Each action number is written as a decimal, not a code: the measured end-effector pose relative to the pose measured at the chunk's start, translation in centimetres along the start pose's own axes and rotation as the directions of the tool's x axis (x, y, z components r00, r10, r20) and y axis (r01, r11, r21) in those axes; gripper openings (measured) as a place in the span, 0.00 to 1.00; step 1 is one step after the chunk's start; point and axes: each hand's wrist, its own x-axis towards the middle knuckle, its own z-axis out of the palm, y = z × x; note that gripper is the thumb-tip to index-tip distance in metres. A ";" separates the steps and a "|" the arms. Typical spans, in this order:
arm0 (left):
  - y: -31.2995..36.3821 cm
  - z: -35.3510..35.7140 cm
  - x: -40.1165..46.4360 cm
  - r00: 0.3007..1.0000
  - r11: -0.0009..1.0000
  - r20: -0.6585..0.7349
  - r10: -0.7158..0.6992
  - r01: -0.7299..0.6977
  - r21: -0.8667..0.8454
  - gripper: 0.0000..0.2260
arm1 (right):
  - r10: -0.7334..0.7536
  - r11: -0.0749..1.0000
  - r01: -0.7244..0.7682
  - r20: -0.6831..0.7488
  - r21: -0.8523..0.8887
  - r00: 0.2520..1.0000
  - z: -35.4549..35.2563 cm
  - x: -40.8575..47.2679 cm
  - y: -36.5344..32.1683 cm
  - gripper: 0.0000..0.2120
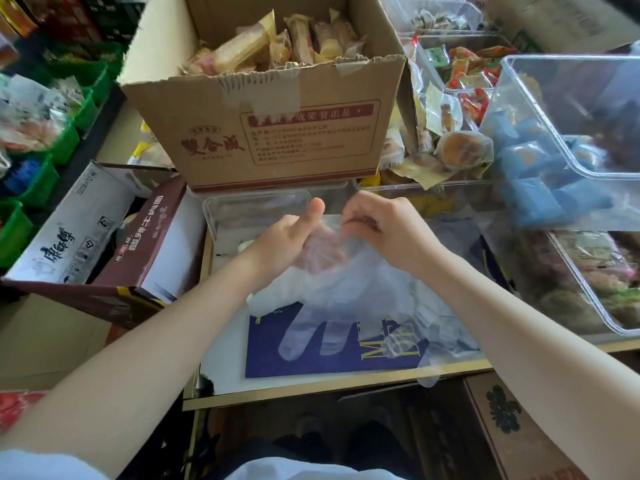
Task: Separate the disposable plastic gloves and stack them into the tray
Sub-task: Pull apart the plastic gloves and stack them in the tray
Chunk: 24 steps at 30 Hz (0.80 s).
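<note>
Both hands work the cuff of a clump of thin plastic gloves [346, 292]: the left hand [291, 240] holds it from below, thumb up, while the right hand [377, 223] pinches one layer. Feather-light, limp and clingy, the film probably peels best from that cuff edge. Cuffs point to twelve o'clock toward the clear tray [256, 202], fingers hanging to six.

The desk [228, 358] is white with a pale wooden edge. On it lie a dark blue booklet [270, 355] with yellow lettering near the front and a clear plastic tray [211, 216] further back. A cardboard box [263, 126] of wrapped snacks stands behind the tray, with clear bins [588, 268] of packaged food to the right.
</note>
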 end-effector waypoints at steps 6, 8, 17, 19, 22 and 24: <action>-2.7 -0.6 -0.3 0.999 0.993 0.014 0.043 -0.044 0.112 0.04 | 0.204 0.966 -0.206 0.029 0.156 0.978 -0.3 -0.2 -0.1 0.12; -3.0 -0.7 -0.4 0.998 0.987 0.053 0.034 -0.042 0.154 0.04 | 0.251 0.941 -0.260 0.068 0.216 0.966 -0.5 -0.3 0.2 0.09; -5.9 -1.3 -0.2 0.996 0.965 -0.027 -0.083 0.087 0.249 0.03 | 0.386 0.881 -0.383 0.045 0.278 0.921 -2.2 -1.5 2.4 0.01; -6.0 -0.9 0.1 0.992 0.907 -0.011 -0.123 0.117 0.406 0.06 | 0.373 0.902 -0.378 0.068 0.208 0.925 -2.1 -1.9 2.8 0.04; -4.2 0.8 0.9 0.996 0.846 -0.014 -0.091 0.084 0.527 0.08 | 0.323 0.927 -0.344 0.146 0.151 0.935 -1.6 -2.3 2.9 0.07; -2.4 2.5 2.0 0.998 0.905 -0.053 0.016 0.008 0.426 0.08 | 0.292 0.936 -0.320 0.182 0.145 0.939 -1.4 -2.4 3.0 0.07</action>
